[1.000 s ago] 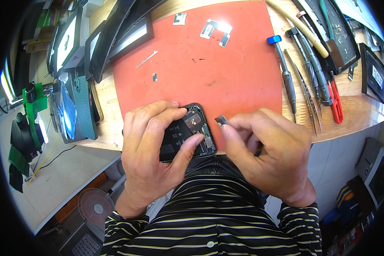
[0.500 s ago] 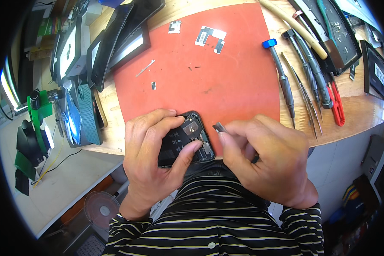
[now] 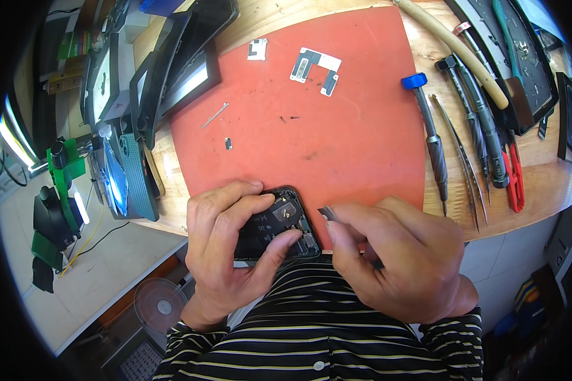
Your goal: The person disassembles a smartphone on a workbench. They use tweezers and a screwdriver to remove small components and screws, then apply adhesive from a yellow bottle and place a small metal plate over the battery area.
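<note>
At near edge of flat red mat [image 3: 337, 143]: opened black rectangular phone [image 3: 255, 235] sat opened side up.
L hand [image 3: 222, 247]: part-curled, gripped phone, thumb over it.
R hand [image 3: 403, 257]: thumb & forefinger pinched small flat grey metallic pc [image 3: 328, 213], just R of phone.

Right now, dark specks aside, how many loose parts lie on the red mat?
4: squarish plate, near the far edge; U-shaped plate, right of it; thin strip, nearer; small dark piece, nearer still. The left hand or right hand may hide others.
</note>
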{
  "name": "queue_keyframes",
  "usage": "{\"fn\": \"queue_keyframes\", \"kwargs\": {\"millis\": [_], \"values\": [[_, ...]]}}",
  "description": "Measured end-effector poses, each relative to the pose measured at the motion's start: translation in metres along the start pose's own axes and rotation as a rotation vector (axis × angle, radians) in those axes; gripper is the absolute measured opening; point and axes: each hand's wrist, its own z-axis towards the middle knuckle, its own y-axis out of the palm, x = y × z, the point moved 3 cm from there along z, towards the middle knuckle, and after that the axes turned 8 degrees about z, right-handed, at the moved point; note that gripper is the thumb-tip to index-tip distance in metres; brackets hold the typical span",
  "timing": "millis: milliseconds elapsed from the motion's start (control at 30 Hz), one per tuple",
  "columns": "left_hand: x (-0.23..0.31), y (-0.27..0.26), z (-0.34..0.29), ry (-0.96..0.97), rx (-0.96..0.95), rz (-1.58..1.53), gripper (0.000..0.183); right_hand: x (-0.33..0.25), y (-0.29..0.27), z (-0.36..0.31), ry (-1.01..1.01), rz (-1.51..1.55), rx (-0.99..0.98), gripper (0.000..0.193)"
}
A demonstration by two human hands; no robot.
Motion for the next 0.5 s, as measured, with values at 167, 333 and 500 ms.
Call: {"fn": "queue_keyframes", "kwargs": {"millis": [167, 333, 500], "values": [[-0.0006, 0.0013, 0.0001, 0.006, 0.009, -0.017, 0.048, -0.0006, 0.0011, 0.001, 0.017, 0.0, 0.011, 0.019], [-0.0024, 0.0024, -0.0031, -0.016, -0.001, -0.042, 0.049, -0.0048, -0.0008, 0.003, 0.077, -0.085, -0.02, 0.019], [-0.0036, 0.0081, -0.0053, -0.007, 0.038, -0.095, 0.05, -0.0076, 0.001, 0.0046, 0.125, -0.128, -0.002, 0.018]]}}
